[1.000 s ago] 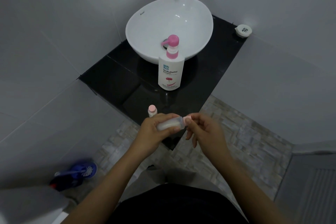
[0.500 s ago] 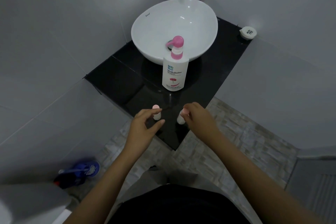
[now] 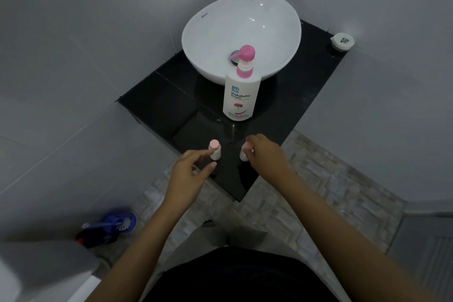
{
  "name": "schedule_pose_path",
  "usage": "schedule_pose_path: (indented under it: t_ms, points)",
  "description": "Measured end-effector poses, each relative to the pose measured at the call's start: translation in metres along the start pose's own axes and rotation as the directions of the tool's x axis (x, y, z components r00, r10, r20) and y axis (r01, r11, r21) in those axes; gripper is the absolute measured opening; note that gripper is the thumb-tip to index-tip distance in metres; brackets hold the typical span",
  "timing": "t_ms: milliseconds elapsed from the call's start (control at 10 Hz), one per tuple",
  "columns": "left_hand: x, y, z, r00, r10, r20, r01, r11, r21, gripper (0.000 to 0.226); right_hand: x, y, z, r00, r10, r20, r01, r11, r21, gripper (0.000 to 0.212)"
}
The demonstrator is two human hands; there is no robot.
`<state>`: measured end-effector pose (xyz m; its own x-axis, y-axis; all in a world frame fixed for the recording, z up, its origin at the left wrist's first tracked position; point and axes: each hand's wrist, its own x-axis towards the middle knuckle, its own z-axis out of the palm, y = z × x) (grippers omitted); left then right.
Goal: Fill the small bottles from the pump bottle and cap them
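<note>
My right hand (image 3: 266, 154) pinching second small bottle (image 3: 244, 153) upright on black counter (image 3: 294, 95). My left hand (image 3: 190, 173) loose, fingers spread, fingertip just beside first small bottle (image 3: 214, 150), capped pink. Pump bottle (image 3: 241, 94) beyond both hands, before basin (image 3: 241, 32).

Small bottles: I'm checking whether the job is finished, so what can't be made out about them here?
Head view only:
- Right bottle: mostly hidden by the right hand; grip unclear.
- Left bottle: fill level unreadable, opaque and small; the left hand may or may not touch it.
- Caps: tightness cannot be judged.
- Pump bottle: opaque, level hidden.
</note>
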<state>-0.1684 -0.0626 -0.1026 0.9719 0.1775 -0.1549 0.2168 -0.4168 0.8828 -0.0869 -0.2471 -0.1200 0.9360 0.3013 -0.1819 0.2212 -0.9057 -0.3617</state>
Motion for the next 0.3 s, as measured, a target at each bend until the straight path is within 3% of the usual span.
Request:
schedule_pose_path:
  t_ms: [200, 300]
  points:
    - [0.006, -0.007, -0.001, 0.999, 0.021, 0.037, -0.025, 0.994, 0.111, 0.03, -0.011, 0.008, 0.002, 0.999, 0.046, 0.004, -0.046, 0.999, 0.021, 0.059]
    - [0.014, -0.009, -0.004, 0.999, 0.039, 0.005, -0.039, 0.978, 0.204, 0.035, -0.02, 0.016, 0.002, 0.991, 0.111, -0.079, -0.105, 0.991, 0.083, 0.06]
